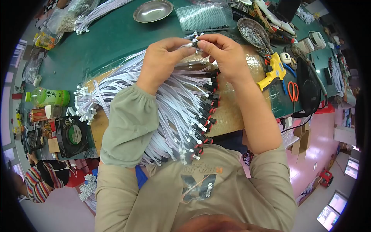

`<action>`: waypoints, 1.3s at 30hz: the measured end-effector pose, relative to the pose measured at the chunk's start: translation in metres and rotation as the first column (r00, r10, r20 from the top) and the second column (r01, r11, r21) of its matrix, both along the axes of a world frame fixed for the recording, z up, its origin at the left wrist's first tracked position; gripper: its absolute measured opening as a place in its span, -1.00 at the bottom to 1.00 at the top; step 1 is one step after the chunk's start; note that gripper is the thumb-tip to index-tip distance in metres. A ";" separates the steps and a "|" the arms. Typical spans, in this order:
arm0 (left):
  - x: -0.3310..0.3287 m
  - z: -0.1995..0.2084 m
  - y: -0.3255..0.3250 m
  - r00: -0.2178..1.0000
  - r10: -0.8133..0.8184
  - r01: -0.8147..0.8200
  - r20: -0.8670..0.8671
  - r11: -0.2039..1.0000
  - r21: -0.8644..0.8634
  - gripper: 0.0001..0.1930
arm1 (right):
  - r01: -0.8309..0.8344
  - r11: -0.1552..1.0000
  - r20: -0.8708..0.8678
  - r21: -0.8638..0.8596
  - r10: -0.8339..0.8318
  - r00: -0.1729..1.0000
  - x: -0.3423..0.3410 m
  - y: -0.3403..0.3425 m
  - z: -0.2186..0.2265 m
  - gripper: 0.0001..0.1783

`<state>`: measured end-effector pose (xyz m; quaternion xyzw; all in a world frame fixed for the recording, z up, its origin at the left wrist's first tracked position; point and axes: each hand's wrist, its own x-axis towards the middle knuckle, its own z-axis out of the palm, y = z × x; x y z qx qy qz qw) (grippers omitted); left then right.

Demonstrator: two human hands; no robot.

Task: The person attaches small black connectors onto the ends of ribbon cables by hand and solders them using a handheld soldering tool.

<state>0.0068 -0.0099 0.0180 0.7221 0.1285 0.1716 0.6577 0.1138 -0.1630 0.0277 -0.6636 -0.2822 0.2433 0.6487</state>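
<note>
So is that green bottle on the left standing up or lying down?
Lying down. The green bottle rests on its side on the green table, cap end toward the table's left edge.

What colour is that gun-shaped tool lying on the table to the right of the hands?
The gun-shaped tool is bright yellow with black parts, seen best in the head view.

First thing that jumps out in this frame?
The big fan of white cables with black and red plugs, spread over a board at the centre of the green table. Just above it, the left hand and right hand pinch one cable end between them. At the right lies a yellow glue gun.
</note>
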 end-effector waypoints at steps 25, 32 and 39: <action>0.002 -0.018 -0.009 0.995 -0.093 0.018 0.032 0.499 0.867 -0.78 | 0.041 0.894 0.489 -0.446 0.205 0.848 -0.033 -0.052 -0.005 -0.75; 0.001 -0.017 -0.009 0.995 -0.094 0.070 -0.030 0.457 0.887 -0.77 | 0.095 0.838 0.454 -0.537 0.193 0.870 -0.014 -0.035 -0.008 -0.67; -0.002 -0.009 -0.011 0.998 -0.030 0.055 -0.052 0.787 0.614 -0.81 | 0.114 0.915 0.466 -0.386 0.087 0.881 -0.003 -0.018 -0.016 -0.71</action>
